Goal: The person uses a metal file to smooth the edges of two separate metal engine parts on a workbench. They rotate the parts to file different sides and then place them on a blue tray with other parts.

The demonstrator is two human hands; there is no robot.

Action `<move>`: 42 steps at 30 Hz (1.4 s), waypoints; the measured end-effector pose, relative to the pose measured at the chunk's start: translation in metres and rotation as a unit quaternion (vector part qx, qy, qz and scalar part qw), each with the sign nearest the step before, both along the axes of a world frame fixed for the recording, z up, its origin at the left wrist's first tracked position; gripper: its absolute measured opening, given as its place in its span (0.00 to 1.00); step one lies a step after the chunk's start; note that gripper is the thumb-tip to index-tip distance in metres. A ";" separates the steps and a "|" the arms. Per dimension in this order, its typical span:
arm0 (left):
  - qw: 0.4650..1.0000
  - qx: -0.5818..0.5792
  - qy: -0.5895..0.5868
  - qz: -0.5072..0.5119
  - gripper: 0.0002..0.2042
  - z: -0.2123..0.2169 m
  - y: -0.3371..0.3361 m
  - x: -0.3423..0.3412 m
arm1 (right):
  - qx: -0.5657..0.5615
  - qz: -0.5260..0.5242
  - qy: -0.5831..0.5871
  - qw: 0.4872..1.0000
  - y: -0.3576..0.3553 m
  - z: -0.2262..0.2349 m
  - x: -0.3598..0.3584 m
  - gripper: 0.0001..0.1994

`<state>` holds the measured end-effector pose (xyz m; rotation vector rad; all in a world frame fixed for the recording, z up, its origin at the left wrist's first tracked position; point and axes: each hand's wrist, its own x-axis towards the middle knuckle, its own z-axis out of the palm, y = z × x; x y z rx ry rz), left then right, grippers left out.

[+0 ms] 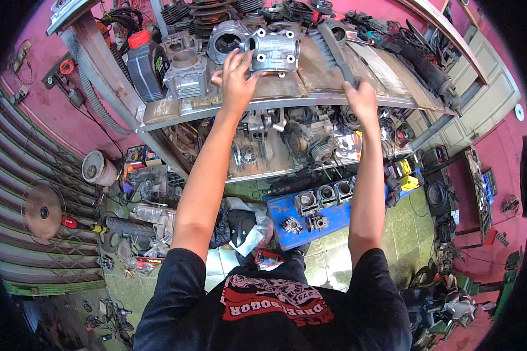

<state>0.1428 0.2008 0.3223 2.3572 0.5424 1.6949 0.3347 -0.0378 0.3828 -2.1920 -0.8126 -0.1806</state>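
My left hand (238,81) grips a silver engine cylinder head (276,51) by its left side, above the wooden shelf top (281,86). Its face with several round bolt bosses is turned toward me. To the right, my right hand (362,100) is closed around the handle of a long dark brush (337,55). The brush reaches up and to the left, its bristles facing the cylinder head with a gap between. Just left of my left hand stand a silver cylinder block (188,79) and a round-bored metal housing (225,40).
A black bottle with a red cap (146,67) stands at the shelf's left end. Dark finned cylinders (211,14) crowd the back. Engine parts fill the lower shelf (263,167). Below, a blue bench (298,234) bears several metal parts. A fan (43,212) stands far left.
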 end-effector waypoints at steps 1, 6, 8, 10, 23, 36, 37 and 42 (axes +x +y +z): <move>1.000 0.002 0.007 -0.003 0.28 0.002 0.000 -0.001 | 0.040 0.049 -0.009 0.998 -0.001 -0.001 -0.006 0.26; 0.999 0.031 0.003 -0.035 0.27 0.001 0.017 -0.005 | 0.139 0.134 -0.032 0.981 0.022 0.008 -0.064 0.25; 0.999 0.010 0.018 -0.028 0.26 0.001 0.012 -0.006 | 0.152 0.118 -0.105 0.976 0.029 0.010 -0.088 0.25; 0.999 0.001 0.014 -0.038 0.26 0.003 0.010 -0.005 | 0.167 0.098 -0.212 0.958 0.042 0.009 -0.107 0.26; 0.999 0.012 0.043 0.001 0.27 0.000 0.010 -0.010 | 0.007 0.073 -0.378 0.923 0.050 -0.027 -0.155 0.32; 0.999 -0.015 0.028 -0.014 0.26 0.004 0.010 -0.006 | -0.007 0.077 -0.415 0.907 0.063 0.004 -0.149 0.30; 0.999 -0.016 0.028 -0.014 0.26 0.004 0.010 -0.007 | -0.012 0.082 -0.403 0.912 0.058 0.000 -0.155 0.30; 0.999 -0.023 0.018 -0.022 0.23 0.001 0.008 -0.006 | -0.018 0.098 -0.397 0.913 0.054 0.010 -0.166 0.29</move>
